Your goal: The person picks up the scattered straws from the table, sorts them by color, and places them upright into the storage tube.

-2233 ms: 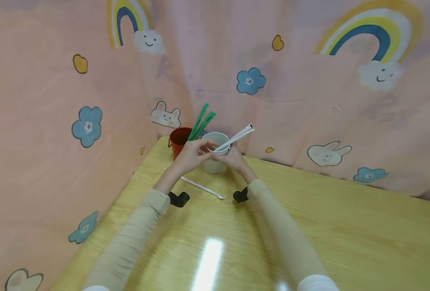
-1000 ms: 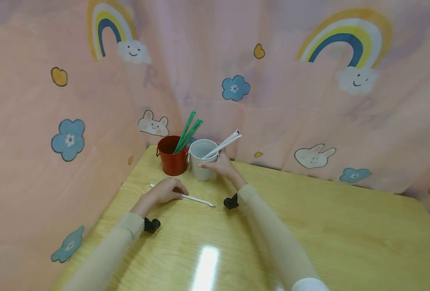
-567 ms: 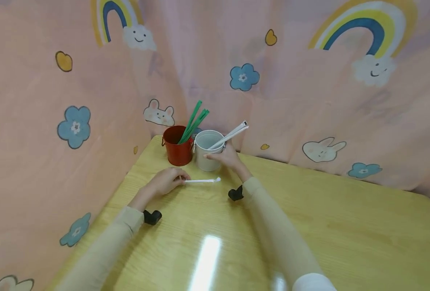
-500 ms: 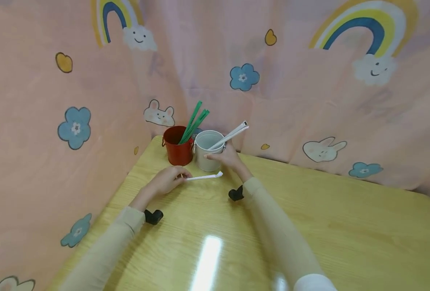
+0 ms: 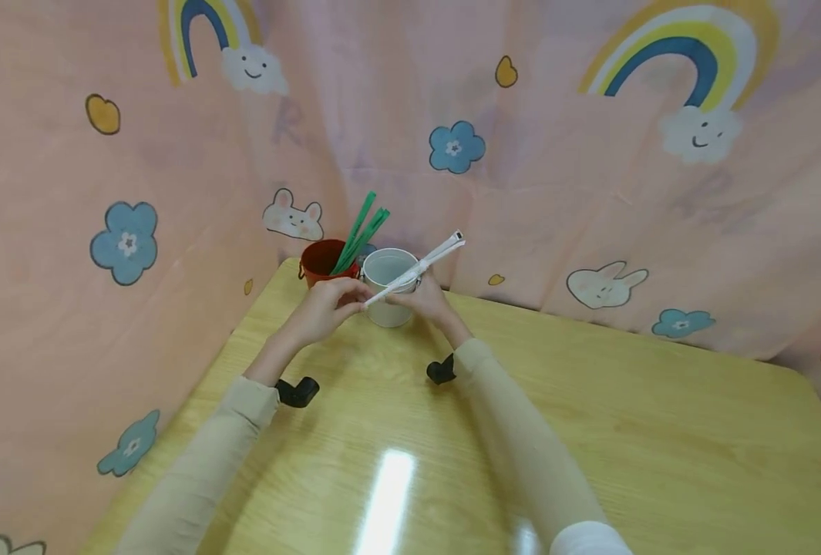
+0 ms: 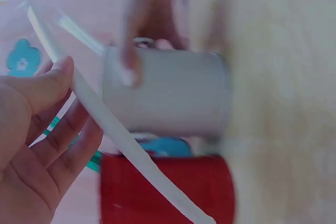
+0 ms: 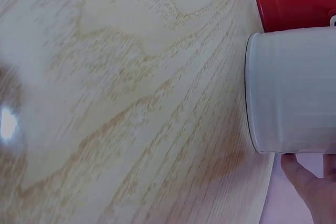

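Note:
My left hand (image 5: 321, 312) pinches a white paper-wrapped straw (image 6: 128, 142) between thumb and fingers, slanting across the front of a small white metal bucket (image 5: 388, 314). In the head view that straw overlaps other white straws (image 5: 446, 248) which lean out of the bucket to the right. My right hand (image 5: 429, 301) grips the white bucket from its right side, thumb across the front near the rim. Its far fingers are hidden behind the bucket in the head view. The bucket stands upright on the table.
Right beside the white bucket, on its left, stands a red metal bucket (image 5: 320, 256) with several green straws (image 5: 365, 235) leaning in it. The wooden table (image 5: 556, 401) meets a patterned pink curtain (image 5: 354, 100) at the back and left. Black mounts (image 5: 297, 391) sit at both wrists.
My left hand has gone from the white bucket down to the straw lying on the table, picked it up, and raised it to the bucket's front. The right hand has kept its grip on the bucket.

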A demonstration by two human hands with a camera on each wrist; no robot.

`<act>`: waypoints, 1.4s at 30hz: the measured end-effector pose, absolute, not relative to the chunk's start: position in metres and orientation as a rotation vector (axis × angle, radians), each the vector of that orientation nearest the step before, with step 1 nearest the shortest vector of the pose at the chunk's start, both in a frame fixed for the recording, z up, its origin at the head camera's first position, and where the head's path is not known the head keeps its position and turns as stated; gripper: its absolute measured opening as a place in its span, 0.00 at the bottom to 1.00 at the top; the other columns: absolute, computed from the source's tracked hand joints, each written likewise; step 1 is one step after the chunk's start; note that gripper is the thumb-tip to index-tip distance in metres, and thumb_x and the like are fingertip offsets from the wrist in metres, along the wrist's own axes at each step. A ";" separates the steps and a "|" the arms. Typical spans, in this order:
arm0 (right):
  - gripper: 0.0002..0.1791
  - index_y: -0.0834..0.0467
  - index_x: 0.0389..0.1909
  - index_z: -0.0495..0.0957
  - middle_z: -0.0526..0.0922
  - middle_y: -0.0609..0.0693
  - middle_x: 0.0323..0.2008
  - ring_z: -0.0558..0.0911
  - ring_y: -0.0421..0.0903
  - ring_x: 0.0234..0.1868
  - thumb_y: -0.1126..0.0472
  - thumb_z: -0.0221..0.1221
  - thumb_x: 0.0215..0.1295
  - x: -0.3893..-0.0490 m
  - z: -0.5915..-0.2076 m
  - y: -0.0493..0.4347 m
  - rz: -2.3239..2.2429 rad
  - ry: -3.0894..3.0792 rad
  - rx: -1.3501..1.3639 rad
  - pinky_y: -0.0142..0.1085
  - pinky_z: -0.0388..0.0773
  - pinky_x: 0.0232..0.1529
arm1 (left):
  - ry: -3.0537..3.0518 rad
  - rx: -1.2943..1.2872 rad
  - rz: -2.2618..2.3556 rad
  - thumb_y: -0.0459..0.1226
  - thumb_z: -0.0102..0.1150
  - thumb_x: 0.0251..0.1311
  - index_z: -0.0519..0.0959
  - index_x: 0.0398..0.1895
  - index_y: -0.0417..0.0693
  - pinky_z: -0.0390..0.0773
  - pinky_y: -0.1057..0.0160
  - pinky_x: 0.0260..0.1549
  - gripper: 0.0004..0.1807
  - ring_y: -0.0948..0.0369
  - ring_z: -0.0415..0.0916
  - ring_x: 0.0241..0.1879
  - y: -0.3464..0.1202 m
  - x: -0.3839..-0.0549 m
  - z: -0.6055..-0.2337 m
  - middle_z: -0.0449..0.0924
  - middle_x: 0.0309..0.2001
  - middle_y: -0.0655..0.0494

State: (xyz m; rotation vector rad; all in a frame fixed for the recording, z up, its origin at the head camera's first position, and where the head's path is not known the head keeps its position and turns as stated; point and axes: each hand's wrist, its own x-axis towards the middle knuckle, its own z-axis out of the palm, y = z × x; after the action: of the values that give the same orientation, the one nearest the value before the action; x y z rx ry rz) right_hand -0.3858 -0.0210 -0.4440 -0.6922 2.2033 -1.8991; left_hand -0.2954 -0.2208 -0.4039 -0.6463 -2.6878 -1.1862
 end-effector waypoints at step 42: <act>0.45 0.65 0.66 0.55 0.68 0.65 0.62 0.71 0.55 0.61 0.74 0.67 0.47 -0.389 -0.444 -0.022 -1.925 2.177 -0.918 0.44 0.66 0.66 | -2.277 -0.358 -1.213 0.32 0.61 0.61 0.81 0.46 0.39 0.83 0.59 0.44 0.11 0.54 0.83 0.41 -0.137 -0.334 -0.369 0.84 0.41 0.45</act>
State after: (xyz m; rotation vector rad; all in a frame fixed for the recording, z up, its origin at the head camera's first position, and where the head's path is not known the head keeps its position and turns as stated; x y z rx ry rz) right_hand -0.3895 -0.0223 -0.4436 -0.9175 2.1775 -1.9246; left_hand -0.3337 -0.1366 -0.3692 -0.3580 -2.2768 -1.2133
